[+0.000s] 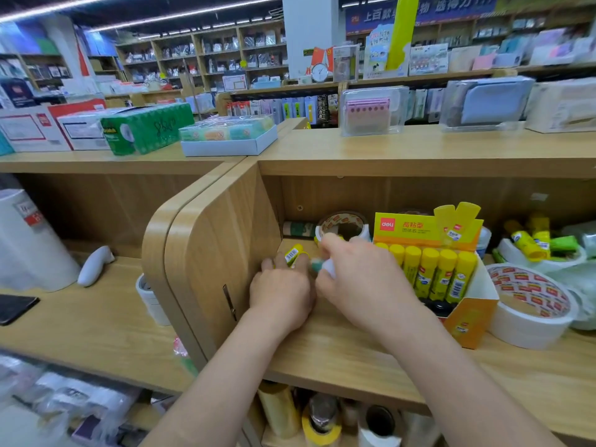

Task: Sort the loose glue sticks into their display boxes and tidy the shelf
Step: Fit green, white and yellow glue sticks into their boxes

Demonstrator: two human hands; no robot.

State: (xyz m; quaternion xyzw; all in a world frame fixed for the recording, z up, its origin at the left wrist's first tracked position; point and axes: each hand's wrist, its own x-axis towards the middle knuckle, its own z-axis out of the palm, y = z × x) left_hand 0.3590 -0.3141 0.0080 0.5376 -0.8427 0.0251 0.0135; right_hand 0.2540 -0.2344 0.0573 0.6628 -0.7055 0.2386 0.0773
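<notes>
— Yellow glue stick (294,254): where is it kept?
— It is gripped by the left hand (280,287) in the shelf (338,356) corner, presumably gathered for boxing.
— And the right hand (361,279)?
— A blurred green-capped stick (324,266) is pinched there, probably kept apart from the display box (406,232), which is filled with yellow ones.

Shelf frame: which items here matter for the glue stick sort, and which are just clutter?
Job: yellow glue stick in left hand; white-and-green item in right hand; display box, its row of sticks; loose sticks in white tub.
Lying about: upright tape roll behind the hands; large tape roll right of the box.
</notes>
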